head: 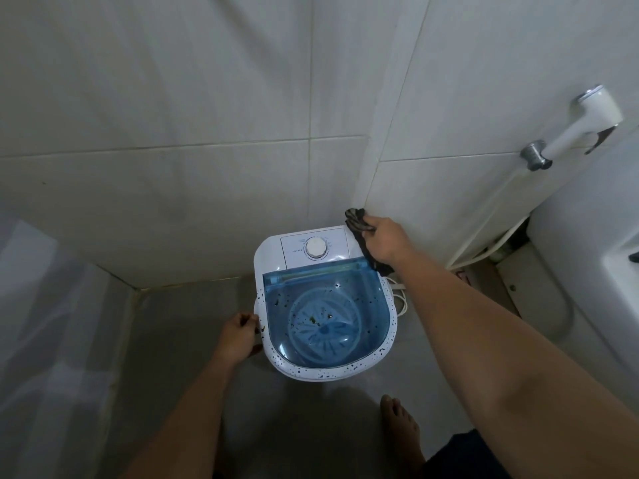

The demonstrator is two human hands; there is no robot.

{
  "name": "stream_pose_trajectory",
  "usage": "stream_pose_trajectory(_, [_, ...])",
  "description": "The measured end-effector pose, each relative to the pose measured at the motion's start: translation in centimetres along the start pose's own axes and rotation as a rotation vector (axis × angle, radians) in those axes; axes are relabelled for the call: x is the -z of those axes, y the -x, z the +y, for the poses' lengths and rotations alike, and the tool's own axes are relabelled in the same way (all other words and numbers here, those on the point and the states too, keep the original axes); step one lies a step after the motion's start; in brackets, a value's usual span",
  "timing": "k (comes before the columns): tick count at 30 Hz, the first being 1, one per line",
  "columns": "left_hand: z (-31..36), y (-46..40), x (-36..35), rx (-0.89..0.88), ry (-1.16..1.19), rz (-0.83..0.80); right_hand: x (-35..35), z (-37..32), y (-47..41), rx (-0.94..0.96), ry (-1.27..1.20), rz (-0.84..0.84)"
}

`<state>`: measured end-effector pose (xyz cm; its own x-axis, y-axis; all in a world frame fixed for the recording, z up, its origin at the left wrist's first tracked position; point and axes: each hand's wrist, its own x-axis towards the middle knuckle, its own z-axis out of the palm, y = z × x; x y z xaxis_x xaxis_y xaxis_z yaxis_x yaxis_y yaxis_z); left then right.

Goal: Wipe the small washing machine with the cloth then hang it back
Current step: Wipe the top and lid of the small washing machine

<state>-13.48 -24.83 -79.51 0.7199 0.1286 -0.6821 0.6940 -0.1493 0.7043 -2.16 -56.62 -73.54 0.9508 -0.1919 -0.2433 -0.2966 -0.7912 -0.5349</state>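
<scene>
A small white washing machine (297, 248) stands on the floor against the tiled wall. Its clear blue lid (325, 316) is down and a white dial (315, 248) sits on the back panel. Dark specks dot the lid and the white rim. My right hand (385, 242) is shut on a dark cloth (358, 221) at the machine's back right corner, with the cloth hanging down along the right edge. My left hand (238, 337) grips the machine's left side.
A white hand sprayer (584, 122) hangs on the right wall with its hose running down. A white toilet (594, 257) stands at the right. A white cord (401, 299) lies beside the machine. My bare foot (401, 430) is on the grey floor in front.
</scene>
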Motion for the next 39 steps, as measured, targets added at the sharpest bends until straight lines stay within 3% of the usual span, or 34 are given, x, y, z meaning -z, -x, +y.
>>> stream_pose_trajectory(13, [0.7, -0.2, 1.7, 0.002, 0.010, 0.034, 0.7, 1.6, 1.5, 0.081, 0.094, -0.044])
stream_pose_trajectory(27, [-0.2, 0.9, 1.3, -0.025, 0.075, 0.044, -2.8, 6.3, 8.7, 0.011, -0.206, 0.109])
stream_pose_trajectory(34, [-0.5, 1.1, 1.2, -0.024, 0.080, 0.059, -4.8, 7.2, 15.1, 0.085, -0.049, 0.254])
stream_pose_trajectory(39, [-0.9, 1.0, 0.8, -0.031, 0.104, 0.054, -3.9, 6.4, 12.8, 0.099, 0.080, 0.218])
